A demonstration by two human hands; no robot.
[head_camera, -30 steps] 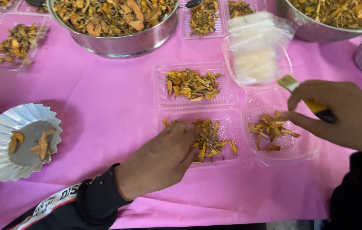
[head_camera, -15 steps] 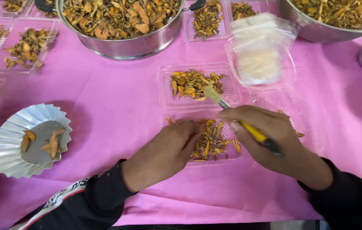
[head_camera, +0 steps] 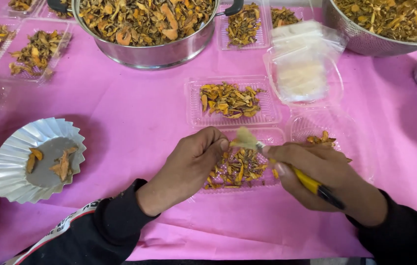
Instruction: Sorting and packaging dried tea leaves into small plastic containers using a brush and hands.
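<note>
We pinch a dried orange piece in our left hand (head_camera: 189, 164) over the near clear tray (head_camera: 238, 169), our right hand (head_camera: 316, 172) closed on the yellow-handled brush (head_camera: 287, 164) touching it; several trays sit filled, the big pot (head_camera: 144, 27) still heaped.

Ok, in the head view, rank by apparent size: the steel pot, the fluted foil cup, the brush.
1. Steel pot, largest though cut off at the top.
2. Fluted foil cup.
3. Brush in the right hand, smallest, partly hidden.
</note>
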